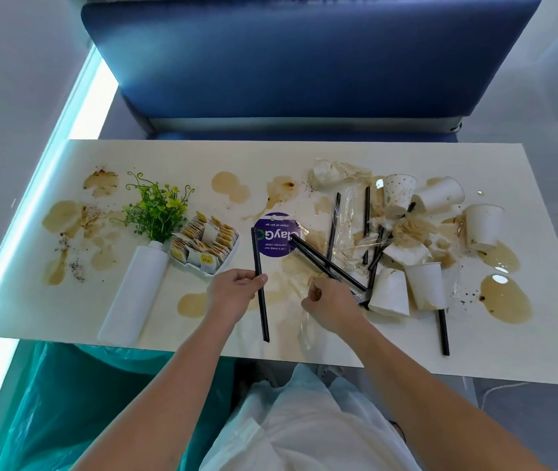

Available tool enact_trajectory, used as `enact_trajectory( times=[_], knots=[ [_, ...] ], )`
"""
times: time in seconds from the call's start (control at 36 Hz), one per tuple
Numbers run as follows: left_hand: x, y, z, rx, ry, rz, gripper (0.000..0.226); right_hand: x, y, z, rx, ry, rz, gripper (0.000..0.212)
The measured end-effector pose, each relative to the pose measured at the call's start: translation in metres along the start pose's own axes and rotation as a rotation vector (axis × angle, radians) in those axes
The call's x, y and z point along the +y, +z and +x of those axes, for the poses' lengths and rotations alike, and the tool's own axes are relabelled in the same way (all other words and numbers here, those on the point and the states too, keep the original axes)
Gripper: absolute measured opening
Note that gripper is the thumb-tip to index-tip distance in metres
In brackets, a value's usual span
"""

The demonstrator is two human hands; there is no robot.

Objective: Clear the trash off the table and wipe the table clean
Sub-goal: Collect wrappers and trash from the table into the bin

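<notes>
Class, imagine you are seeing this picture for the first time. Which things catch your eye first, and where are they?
The heap of paper cups on the right half of the table strikes first, with brown spills all along the top. At the near edge, the left hand holds one black straw and the right hand grips a pair of straws.

Paper cups (425, 287), straws (333, 229) and tissue (332, 173) crowd the table (185, 154) from 1 to 4 o'clock. The vase (138, 287) and tea-bag tray (196, 266) block 9 o'clock. 12 o'clock lies open.
</notes>
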State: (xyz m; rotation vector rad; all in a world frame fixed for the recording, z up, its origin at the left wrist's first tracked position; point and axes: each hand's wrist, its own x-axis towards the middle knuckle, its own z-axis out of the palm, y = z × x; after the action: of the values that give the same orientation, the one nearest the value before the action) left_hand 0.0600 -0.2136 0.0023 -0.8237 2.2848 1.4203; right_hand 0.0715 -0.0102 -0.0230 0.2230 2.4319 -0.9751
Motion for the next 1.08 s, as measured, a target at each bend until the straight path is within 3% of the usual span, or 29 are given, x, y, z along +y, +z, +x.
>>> enact_trajectory(
  times=[0.19,0.5,0.94,1.08],
  knots=[
    [-0.002,-0.007,-0.008,0.057,-0.022,-0.022,0.023,-0.014,-0.020,0.008,0.081,-0.078,0.040,0.015],
    [-0.019,-0.024,-0.031,0.196,-0.051,-0.087,0.027,-0.048,-0.024,0.017,0.076,-0.360,-0.071,0.016],
    [-0.106,-0.099,-0.069,0.446,-0.174,-0.302,0.018,-0.134,0.058,0.002,-0.138,-0.670,-0.173,0.015],
    [-0.139,-0.132,-0.079,0.508,-0.208,-0.355,0.025,-0.172,0.099,-0.013,-0.213,-0.742,-0.232,0.016]
  ],
)
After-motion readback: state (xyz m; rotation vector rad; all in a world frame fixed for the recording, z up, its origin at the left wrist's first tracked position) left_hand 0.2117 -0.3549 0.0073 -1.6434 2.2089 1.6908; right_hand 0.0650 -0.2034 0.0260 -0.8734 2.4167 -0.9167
